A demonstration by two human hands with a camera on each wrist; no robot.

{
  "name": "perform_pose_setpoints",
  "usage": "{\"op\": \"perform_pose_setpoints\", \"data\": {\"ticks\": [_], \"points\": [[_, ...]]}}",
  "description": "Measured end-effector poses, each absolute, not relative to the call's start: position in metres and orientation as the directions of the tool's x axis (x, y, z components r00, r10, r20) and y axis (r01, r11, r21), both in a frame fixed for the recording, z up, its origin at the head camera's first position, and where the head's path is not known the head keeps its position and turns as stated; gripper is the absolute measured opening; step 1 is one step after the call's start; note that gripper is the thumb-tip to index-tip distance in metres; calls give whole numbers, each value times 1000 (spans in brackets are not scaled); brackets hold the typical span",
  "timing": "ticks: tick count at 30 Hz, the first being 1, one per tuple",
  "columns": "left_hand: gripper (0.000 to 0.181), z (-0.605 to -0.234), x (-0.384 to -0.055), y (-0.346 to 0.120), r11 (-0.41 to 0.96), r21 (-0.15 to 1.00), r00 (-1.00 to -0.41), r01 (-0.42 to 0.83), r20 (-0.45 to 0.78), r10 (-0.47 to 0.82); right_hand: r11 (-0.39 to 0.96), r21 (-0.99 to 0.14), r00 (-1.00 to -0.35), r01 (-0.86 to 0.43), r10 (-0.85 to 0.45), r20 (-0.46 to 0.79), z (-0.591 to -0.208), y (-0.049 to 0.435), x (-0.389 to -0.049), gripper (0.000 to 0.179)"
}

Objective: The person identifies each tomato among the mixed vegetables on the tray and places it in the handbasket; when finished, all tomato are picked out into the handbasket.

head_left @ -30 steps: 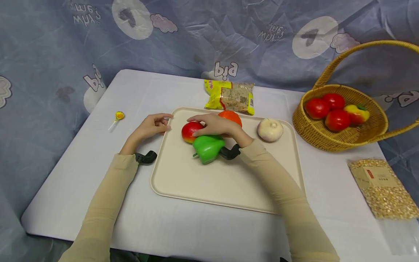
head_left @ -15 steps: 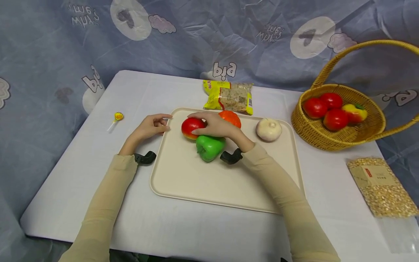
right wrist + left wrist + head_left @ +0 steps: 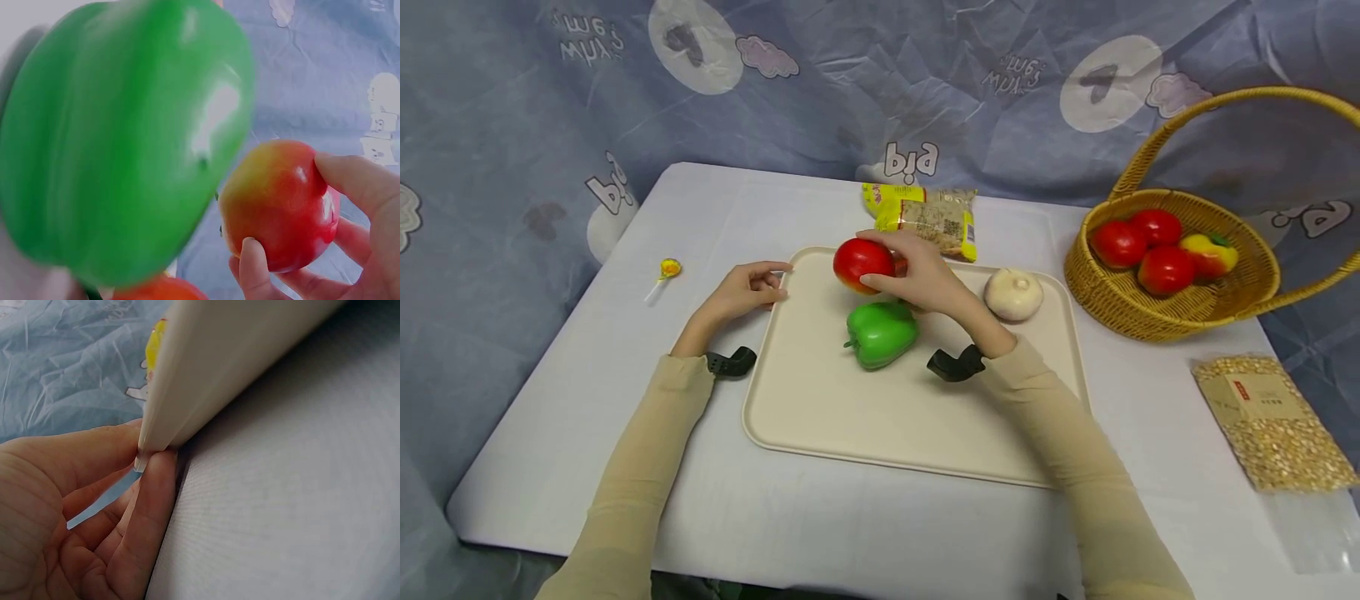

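Observation:
My left hand (image 3: 742, 292) pinches the left rim of the beige tray (image 3: 820, 417) between thumb and fingers; the left wrist view shows the rim (image 3: 153, 440) between them. My right hand (image 3: 925, 275) grips a glossy red apple (image 3: 862, 265) over the far left part of the tray. In the right wrist view, the apple (image 3: 275, 209) has a yellow patch, and thumb and fingers curl round it. A green bell pepper (image 3: 882, 335) lies on the tray just nearer than the apple. An orange-red vegetable (image 3: 162, 290) is mostly hidden behind my right hand in the head view.
A white bulb (image 3: 1013, 294) sits at the tray's right. Behind the tray lies a yellow snack bag (image 3: 936, 221). A wicker basket (image 3: 1120, 312) with several fruits stands right, near a bag of corn kernels (image 3: 1277, 442). A lollipop (image 3: 668, 269) lies left.
My right hand has taken the apple up and a little to the right, off its spot beside the pepper. The pepper has shifted slightly. My left hand stays at the tray rim.

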State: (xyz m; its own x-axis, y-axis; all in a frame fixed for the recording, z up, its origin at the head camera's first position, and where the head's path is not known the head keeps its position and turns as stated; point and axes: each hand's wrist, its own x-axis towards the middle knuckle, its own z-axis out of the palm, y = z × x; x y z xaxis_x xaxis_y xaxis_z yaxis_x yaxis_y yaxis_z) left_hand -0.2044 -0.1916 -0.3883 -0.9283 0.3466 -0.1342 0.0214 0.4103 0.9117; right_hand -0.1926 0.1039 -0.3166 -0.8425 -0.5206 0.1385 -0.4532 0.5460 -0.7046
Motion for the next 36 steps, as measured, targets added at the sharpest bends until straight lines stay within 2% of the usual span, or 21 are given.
{"op": "perform_pose_setpoints", "data": {"ticks": [7,18,28,36], "points": [[48,-387,-203,-191,400,916,-929,19,-132,346,533,-719,-863,-447,-469,189,-309,126,-186,55],[47,-390,-204,-191,395,918,-931,17,-130,342,573,-682,-881,-454,-401,250,-309,167,-171,53],[48,-388,-205,-188,405,913,-922,34,-127,365,627,-681,-925,-378,-233,298,-315,221,-153,56],[48,-390,-206,-190,403,915,-927,19,-135,350,672,-630,-904,-390,-147,403,-316,262,-147,57]]}}
